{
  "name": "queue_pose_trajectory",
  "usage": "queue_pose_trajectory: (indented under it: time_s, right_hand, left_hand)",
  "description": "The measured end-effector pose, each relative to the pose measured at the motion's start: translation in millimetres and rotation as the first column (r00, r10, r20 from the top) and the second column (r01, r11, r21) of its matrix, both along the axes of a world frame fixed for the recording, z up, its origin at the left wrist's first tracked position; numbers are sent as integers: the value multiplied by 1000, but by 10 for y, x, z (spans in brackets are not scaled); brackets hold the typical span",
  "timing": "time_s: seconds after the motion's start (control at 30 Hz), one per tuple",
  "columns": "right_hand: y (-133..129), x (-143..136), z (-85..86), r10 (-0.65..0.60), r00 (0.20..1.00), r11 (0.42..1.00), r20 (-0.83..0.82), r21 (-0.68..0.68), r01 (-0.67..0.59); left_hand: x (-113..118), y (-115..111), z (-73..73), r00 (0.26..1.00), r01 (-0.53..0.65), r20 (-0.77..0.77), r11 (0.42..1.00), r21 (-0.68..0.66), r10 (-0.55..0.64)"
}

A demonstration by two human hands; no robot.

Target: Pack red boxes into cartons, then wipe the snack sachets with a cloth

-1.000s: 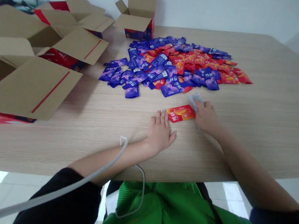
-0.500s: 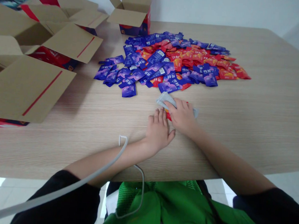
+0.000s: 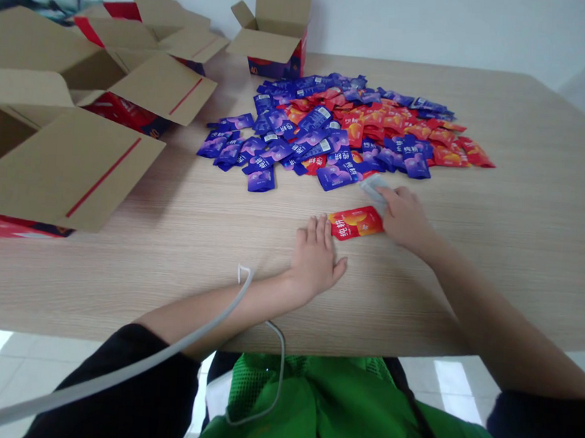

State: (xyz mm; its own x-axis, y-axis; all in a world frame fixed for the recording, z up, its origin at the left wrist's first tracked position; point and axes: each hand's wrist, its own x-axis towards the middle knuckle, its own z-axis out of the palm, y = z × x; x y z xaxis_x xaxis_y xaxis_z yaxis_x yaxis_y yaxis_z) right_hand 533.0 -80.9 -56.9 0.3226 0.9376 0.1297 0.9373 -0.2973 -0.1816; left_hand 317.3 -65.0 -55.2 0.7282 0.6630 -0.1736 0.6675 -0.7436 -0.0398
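Nearest is the person's green top (image 3: 277,431), close to the edge of the counter (image 3: 500,253). A white cable (image 3: 204,331) crosses in front of the left arm; I can't tell if it touches.

The left hand (image 3: 313,264) lies flat on the counter. Its grip is wide, with the thumb out to the side and nothing inside. Its fingertips seem to touch the left end of one red packet (image 3: 356,223), maybe so the packet can't slide. That packet lies flat, between the two hands, with its picture side up. It sits apart from the other packets, so it is easy to reach from both sides.

The right hand (image 3: 407,217) is by the packet's other end. Its grip is narrow, pinching a pale cloth (image 3: 372,184). The cloth is bunched under the fingers, likely so it won't slip away. Part of it is hidden.

Past the hands is a big messy pile of purple packets (image 3: 338,175) and more red packets (image 3: 374,121). They overlap, perhaps because they were just tipped out loose.

To the left are open boxes (image 3: 100,172), and one more box (image 3: 274,47) stands behind the pile. Their flaps are folded out, which leaves the tops open.
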Motion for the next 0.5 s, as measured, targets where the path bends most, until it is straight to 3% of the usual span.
queue_pose_trajectory:
  time_s: [0.13, 0.27, 0.37, 0.5]
  right_hand:
    - [130, -426, -5, 189, 982, 976, -22, 115, -185]
    - [98, -805, -161, 308, 942, 944, 131, 83, -320]
    - [27, -794, -212, 287, 937, 952, 197, 47, -302]
    - [-63, -569, -214, 150, 966, 987, 209, 30, -160]
  left_hand:
    - [-1, 7, -15, 1000, 3, 1, 1000, 2, -3]
    - [-2, 11, -5, 1000, 11, -1, 1000, -5, -11]
    - [6, 9, 1, 1000, 10, -9, 1000, 2, -10]
    - [18, 3, -14, 1000, 3, -13, 1000, 8, -2]
